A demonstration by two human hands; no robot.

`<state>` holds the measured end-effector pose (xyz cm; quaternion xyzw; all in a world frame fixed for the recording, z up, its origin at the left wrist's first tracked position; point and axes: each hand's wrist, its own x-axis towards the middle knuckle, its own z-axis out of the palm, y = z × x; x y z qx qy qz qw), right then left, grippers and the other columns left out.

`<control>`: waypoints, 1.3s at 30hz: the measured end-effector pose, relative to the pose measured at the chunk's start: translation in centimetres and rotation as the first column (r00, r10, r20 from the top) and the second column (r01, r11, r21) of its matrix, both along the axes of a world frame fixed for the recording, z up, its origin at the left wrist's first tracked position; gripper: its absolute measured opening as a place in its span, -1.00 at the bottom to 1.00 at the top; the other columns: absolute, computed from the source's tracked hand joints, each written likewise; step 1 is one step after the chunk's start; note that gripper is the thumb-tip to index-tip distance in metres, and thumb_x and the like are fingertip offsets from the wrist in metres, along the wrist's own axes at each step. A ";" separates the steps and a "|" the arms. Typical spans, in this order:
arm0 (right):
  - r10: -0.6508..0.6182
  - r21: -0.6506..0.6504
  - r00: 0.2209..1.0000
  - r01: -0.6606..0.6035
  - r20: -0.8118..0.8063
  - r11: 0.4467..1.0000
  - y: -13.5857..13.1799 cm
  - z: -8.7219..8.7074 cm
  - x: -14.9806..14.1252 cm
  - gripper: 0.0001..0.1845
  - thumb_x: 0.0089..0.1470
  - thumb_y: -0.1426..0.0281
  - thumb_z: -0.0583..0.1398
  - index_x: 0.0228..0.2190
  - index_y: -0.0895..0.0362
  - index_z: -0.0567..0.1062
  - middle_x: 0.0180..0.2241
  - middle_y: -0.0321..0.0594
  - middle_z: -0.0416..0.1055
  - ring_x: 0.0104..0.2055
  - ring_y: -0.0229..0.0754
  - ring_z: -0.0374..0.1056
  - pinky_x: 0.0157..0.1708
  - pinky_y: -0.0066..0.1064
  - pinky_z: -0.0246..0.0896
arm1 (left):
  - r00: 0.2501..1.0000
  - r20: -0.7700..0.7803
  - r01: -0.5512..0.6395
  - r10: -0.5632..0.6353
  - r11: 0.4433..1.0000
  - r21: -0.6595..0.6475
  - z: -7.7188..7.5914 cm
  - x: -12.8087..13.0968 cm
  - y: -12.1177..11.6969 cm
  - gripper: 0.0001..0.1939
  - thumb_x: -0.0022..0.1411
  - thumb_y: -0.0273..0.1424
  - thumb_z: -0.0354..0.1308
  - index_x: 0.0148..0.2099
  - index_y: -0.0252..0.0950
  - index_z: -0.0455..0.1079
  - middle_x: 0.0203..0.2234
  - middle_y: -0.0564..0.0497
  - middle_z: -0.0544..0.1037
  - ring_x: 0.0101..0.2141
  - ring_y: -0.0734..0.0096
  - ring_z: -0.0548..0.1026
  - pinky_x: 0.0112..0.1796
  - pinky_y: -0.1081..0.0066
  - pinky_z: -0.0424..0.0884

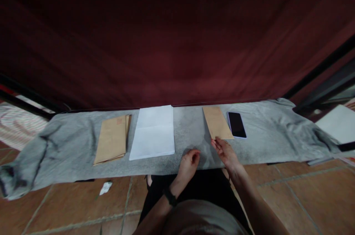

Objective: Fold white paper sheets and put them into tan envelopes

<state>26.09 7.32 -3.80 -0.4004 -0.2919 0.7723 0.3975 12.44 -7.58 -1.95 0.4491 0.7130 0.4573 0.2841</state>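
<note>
A single brown envelope (216, 122) lies on the grey cloth (69, 146) right of centre. My right hand (226, 151) reaches to its near edge, fingers stretched out and touching the envelope's lower corner. My left hand (189, 163) rests on the cloth just left of it, fingers loosely curled, with nothing visible in them. A stack of white paper (153, 132) lies in the middle of the cloth. A pile of brown envelopes (112, 138) lies further left.
A dark phone (236, 124) lies face up right beside the single envelope. A dark red curtain hangs behind the cloth. A crumpled white scrap (105, 187) sits on the tiled floor. More white sheets (337, 123) show at the far right.
</note>
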 end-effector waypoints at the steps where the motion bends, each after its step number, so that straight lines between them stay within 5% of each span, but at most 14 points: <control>1: 0.016 -0.019 1.000 -0.016 0.003 1.000 0.0 -0.1 0.1 -0.76 -0.16 0.35 0.45 -0.45 0.08 0.50 -0.42 -0.25 0.61 -0.30 -0.15 0.58 -0.24 -0.47 0.53 | 1.000 0.001 0.002 -0.002 1.000 0.003 0.0 0.0 0.0 -0.77 0.29 -0.51 0.05 -0.12 -0.27 0.52 -0.22 -0.07 0.65 -0.20 0.29 0.59 -0.10 0.28 0.50; 8: 0.208 -0.092 0.976 -0.202 0.059 0.975 0.2 0.3 1.1 -0.77 -0.18 0.28 0.43 -0.44 0.08 0.56 -0.31 -0.12 0.64 -0.17 0.00 0.57 -0.13 -0.24 0.52 | 1.000 -0.023 0.010 -0.010 1.000 0.028 -0.2 -0.1 -0.2 -0.78 0.30 -0.52 0.05 -0.11 -0.26 0.50 -0.23 -0.04 0.64 -0.22 0.31 0.59 -0.12 0.30 0.50; 13: 0.375 -0.083 0.921 -0.367 0.106 0.926 -0.3 0.8 1.8 -0.68 -0.16 0.22 0.38 -0.33 0.14 0.60 -0.20 -0.02 0.62 -0.13 -0.01 0.55 -0.06 -0.22 0.46 | 0.968 -0.233 0.093 -0.093 0.996 -0.014 0.4 0.2 -0.4 -0.75 0.32 -0.56 0.02 -0.11 -0.25 0.49 -0.21 -0.04 0.62 -0.20 0.31 0.57 -0.11 0.31 0.49; 18: 0.169 0.253 0.902 -0.285 0.397 0.925 -0.6 0.5 1.6 -0.61 0.05 0.11 0.23 -0.21 0.13 0.57 -0.16 0.00 0.59 -0.15 0.03 0.54 -0.05 -0.07 0.44 | 0.832 -0.514 0.184 -0.207 0.978 -0.097 1.0 0.1 -0.8 -0.73 0.36 -0.56 -0.01 -0.04 -0.25 0.47 -0.18 -0.05 0.59 -0.14 0.29 0.54 -0.06 0.28 0.48; 21: -0.051 0.526 0.808 -0.332 0.587 0.783 -0.2 0.1 1.2 -0.56 0.15 0.13 0.13 -0.07 0.12 0.54 0.03 0.03 0.50 0.07 0.09 0.43 0.12 0.02 0.30 | 0.687 -0.686 0.196 -0.242 0.970 -0.145 1.2 -0.7 -1.3 -0.73 0.35 -0.57 0.01 0.00 -0.26 0.45 -0.09 -0.08 0.57 -0.06 0.23 0.51 0.04 0.19 0.42; 25: -0.350 0.686 0.590 -0.618 0.728 0.384 -0.3 -1.2 1.0 -0.52 0.27 0.23 0.04 0.14 0.10 0.41 0.28 -0.02 0.25 0.33 0.08 0.13 0.30 0.06 0.03 | 0.562 -0.817 0.070 -0.130 0.991 -0.110 1.3 -2.9 -2.1 -0.62 0.37 -0.52 0.00 0.19 -0.30 0.34 0.20 -0.17 0.40 0.20 0.11 0.34 0.23 0.05 0.21; 26: -0.410 0.667 0.535 -0.671 0.738 0.325 -0.5 -1.6 1.1 -0.52 0.29 0.24 0.02 0.17 0.10 0.38 0.29 -0.03 0.22 0.34 0.09 0.10 0.31 0.08 0.01 | 0.554 -0.827 0.014 -0.095 0.994 -0.105 1.3 -3.6 -2.4 -0.59 0.39 -0.47 0.00 0.24 -0.31 0.30 0.26 -0.20 0.34 0.26 0.07 0.27 0.26 0.02 0.16; 32: -0.583 0.603 0.373 -0.752 0.722 0.266 -1.3 -3.5 1.6 -0.44 0.32 0.23 -0.01 0.27 0.13 0.25 0.34 0.00 0.14 0.34 0.12 0.09 0.30 0.06 -0.01 | 0.581 -0.814 -0.278 0.016 0.944 -0.180 0.5 -7.3 -4.2 -0.43 0.39 -0.28 0.04 0.37 -0.36 0.16 0.36 -0.30 0.14 0.36 -0.06 0.06 0.30 -0.11 -0.02; 39: -0.647 0.573 0.312 -0.784 0.696 0.239 -1.2 -3.9 1.6 -0.42 0.32 0.22 -0.03 0.27 0.19 0.25 0.32 0.05 0.18 0.32 0.14 0.12 0.29 0.02 0.01 | 0.606 -0.794 -0.304 -0.039 0.911 -0.277 -0.5 -7.4 -4.5 -0.51 0.40 -0.33 -0.01 0.30 -0.40 0.28 0.29 -0.33 0.27 0.31 -0.07 0.18 0.26 -0.11 0.08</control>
